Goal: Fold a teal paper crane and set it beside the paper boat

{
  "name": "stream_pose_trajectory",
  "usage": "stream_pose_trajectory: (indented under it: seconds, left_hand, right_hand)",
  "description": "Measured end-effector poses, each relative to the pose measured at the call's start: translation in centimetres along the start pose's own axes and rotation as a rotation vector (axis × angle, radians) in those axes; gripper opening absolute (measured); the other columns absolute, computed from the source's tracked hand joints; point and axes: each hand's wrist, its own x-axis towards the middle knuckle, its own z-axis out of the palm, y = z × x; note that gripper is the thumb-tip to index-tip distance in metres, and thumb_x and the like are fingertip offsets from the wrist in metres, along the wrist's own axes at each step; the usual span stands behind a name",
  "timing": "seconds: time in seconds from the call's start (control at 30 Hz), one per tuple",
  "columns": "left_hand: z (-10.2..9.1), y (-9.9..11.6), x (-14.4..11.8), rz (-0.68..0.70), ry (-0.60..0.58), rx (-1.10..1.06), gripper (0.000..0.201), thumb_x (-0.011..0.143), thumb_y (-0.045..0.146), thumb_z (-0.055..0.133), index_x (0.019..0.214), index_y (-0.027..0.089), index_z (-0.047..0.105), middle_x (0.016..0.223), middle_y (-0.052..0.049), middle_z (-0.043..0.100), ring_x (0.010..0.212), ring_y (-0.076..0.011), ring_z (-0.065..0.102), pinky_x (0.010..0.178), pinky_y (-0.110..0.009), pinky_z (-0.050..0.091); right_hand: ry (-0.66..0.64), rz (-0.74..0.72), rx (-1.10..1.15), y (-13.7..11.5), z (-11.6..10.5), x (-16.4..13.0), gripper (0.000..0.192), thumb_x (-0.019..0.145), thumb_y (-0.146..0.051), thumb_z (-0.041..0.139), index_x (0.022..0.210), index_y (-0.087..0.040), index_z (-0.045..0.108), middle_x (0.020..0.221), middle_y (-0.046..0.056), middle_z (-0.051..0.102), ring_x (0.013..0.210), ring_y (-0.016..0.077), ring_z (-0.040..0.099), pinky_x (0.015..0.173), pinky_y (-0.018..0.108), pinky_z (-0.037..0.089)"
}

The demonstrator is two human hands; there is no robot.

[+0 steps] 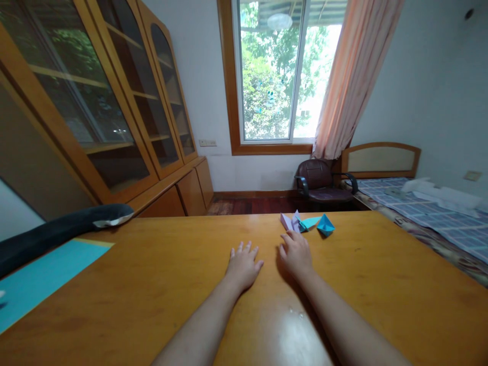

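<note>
Daylight from a wide window [272, 71] fills a room with glass-fronted wooden cabinets [114, 101] well off to the left of the hands, a peach curtain [354, 76] and a bed [430, 213] well off to their right, and a dark chair [322, 183] beyond them, under the window. Below all this a broad, glossy wooden worktop [171, 284] carries everything else. Far to the left of the left hand lies a turquoise paper sheet [41, 277], with a dark curved object [57, 231] just behind it. Both forearms stretch forward over the wood. The left hand [244, 264] lies palm down with fingers spread and loose, gripping nothing. The right hand [296, 254] sits just beside it, also flat and empty, fingers relaxed on the surface. Just beyond the right hand's fingertips, near but not touching, sits a small cluster of folded paper pieces: a lilac paper piece [288, 221] nearest, a teal paper piece [309, 222] against it, and a blue paper boat [325, 225] slightly further right.
</note>
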Motion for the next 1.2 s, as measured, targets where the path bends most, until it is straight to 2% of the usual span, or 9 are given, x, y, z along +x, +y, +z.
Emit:
stream_pose_trajectory:
  seconds: [0.07, 0.13, 0.27, 0.5, 0.67, 0.83, 1.0, 1.1, 1.2]
  left_hand:
    - [0.0, 0.0, 0.0, 0.0, -0.004, -0.003, 0.055, 0.086, 0.047, 0.044, 0.136, 0.024, 0.049, 0.149, -0.013, 0.037, 0.138, -0.0381, 0.028, 0.108, -0.062, 0.02]
    - [0.0, 0.0, 0.0, -0.002, -0.007, -0.001, 0.056, 0.086, 0.047, 0.044, 0.136, 0.023, 0.049, 0.149, -0.013, 0.037, 0.138, -0.0384, 0.028, 0.108, -0.062, 0.02]
    - [0.0, -0.1, 0.1, -0.001, -0.012, 0.009, 0.056, 0.086, 0.048, 0.043, 0.136, 0.023, 0.049, 0.149, -0.013, 0.037, 0.138, -0.0385, 0.028, 0.108, -0.062, 0.02]
    - [0.1, -0.1, 0.1, -0.004, -0.031, 0.039, 0.058, 0.086, 0.05, 0.041, 0.138, 0.024, 0.047, 0.15, -0.011, 0.035, 0.138, -0.0373, 0.026, 0.109, -0.061, 0.019]
    - [0.2, -0.1, 0.0, -0.001, -0.021, 0.035, 0.057, 0.086, 0.05, 0.041, 0.137, 0.023, 0.048, 0.15, -0.012, 0.035, 0.138, -0.0378, 0.027, 0.108, -0.062, 0.019]
    - [0.3, -0.2, 0.1, 0.005, -0.003, 0.022, 0.057, 0.086, 0.049, 0.042, 0.136, 0.023, 0.049, 0.149, -0.012, 0.037, 0.138, -0.0379, 0.028, 0.108, -0.062, 0.019]
    - [0.3, -0.1, 0.1, 0.005, 0.019, 0.006, 0.054, 0.086, 0.047, 0.045, 0.135, 0.024, 0.051, 0.148, -0.013, 0.039, 0.137, -0.0384, 0.03, 0.108, -0.062, 0.02]
    - [0.2, 0.0, 0.1, 0.006, 0.027, -0.015, 0.053, 0.085, 0.045, 0.047, 0.133, 0.022, 0.052, 0.147, -0.014, 0.04, 0.136, -0.0395, 0.03, 0.107, -0.063, 0.02]
    - [-0.1, 0.0, 0.0, 0.004, 0.048, -0.05, 0.051, 0.084, 0.043, 0.051, 0.13, 0.021, 0.056, 0.145, -0.015, 0.042, 0.135, -0.0404, 0.032, 0.107, -0.063, 0.021]
  right_hand:
    - [0.06, 0.149, -0.059, 0.9, -0.3, 0.4, 0.041, 0.082, -0.024, 0.05, 0.121, -0.018, 0.062, 0.129, 0.017, 0.051, 0.121, 0.0323, 0.043, 0.1, 0.043, 0.033]
    - [0.056, 0.255, -0.085, 1.8, -0.3, 0.7, 0.043, 0.082, -0.027, 0.051, 0.124, -0.021, 0.06, 0.127, 0.019, 0.05, 0.117, 0.0347, 0.045, 0.095, 0.044, 0.035]
    - [-0.01, 0.33, -0.114, 2.9, 0.1, 0.8, 0.045, 0.083, -0.036, 0.052, 0.126, -0.023, 0.059, 0.127, 0.021, 0.047, 0.117, 0.0378, 0.044, 0.092, 0.047, 0.035]
    - [-0.192, 0.323, -0.166, 2.8, 0.9, 0.7, 0.046, 0.085, -0.043, 0.05, 0.127, -0.026, 0.056, 0.122, 0.016, 0.054, 0.119, 0.0341, 0.044, 0.095, 0.047, 0.031]
    - [-0.184, 0.246, -0.134, 2.7, 1.0, 0.7, 0.046, 0.087, -0.036, 0.046, 0.131, -0.023, 0.05, 0.132, 0.015, 0.051, 0.121, 0.0309, 0.042, 0.098, 0.046, 0.028]
    - [-0.214, 0.244, -0.143, 2.3, 1.0, 0.6, 0.039, 0.086, -0.036, 0.048, 0.117, -0.016, 0.06, 0.128, 0.019, 0.053, 0.12, 0.0324, 0.043, 0.097, 0.047, 0.028]
    - [-0.165, 0.217, -0.129, 2.2, 1.0, 0.6, 0.032, 0.085, -0.031, 0.05, 0.106, -0.014, 0.064, 0.119, 0.018, 0.058, 0.112, 0.0305, 0.05, 0.094, 0.043, 0.032]
    - [-0.107, 0.192, -0.1, 2.2, 1.3, 0.7, 0.025, 0.083, -0.021, 0.048, 0.098, -0.013, 0.067, 0.116, 0.017, 0.059, 0.104, 0.0278, 0.056, 0.091, 0.038, 0.037]
    - [-0.037, 0.127, 0.0, 2.1, 1.7, 0.7, 0.027, 0.083, -0.013, 0.045, 0.096, -0.014, 0.068, 0.117, 0.017, 0.058, 0.098, 0.0243, 0.059, 0.087, 0.032, 0.042]
